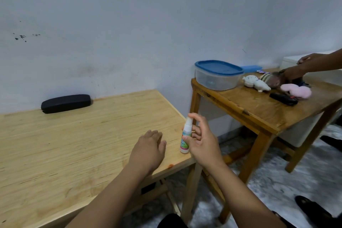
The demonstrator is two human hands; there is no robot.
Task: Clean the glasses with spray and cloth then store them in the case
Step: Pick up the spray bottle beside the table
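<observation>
The right hand (200, 142) grips a small white spray bottle (185, 138) upright near the right edge of the light wooden tabletop (74, 144), fingers curled round its body and the forefinger arched over the nozzle. The left hand (148, 151) lies flat on the tabletop just left of the bottle, fingers relaxed, holding nothing. The black glasses case (66, 103) (closed) rests well apart, at the far edge against the wall.

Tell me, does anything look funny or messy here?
A little. The spray bottle stands right at the table edge, held by the right hand, and no glasses or cloth show. Dark specks mark the wall. Nothing is spilled.
</observation>
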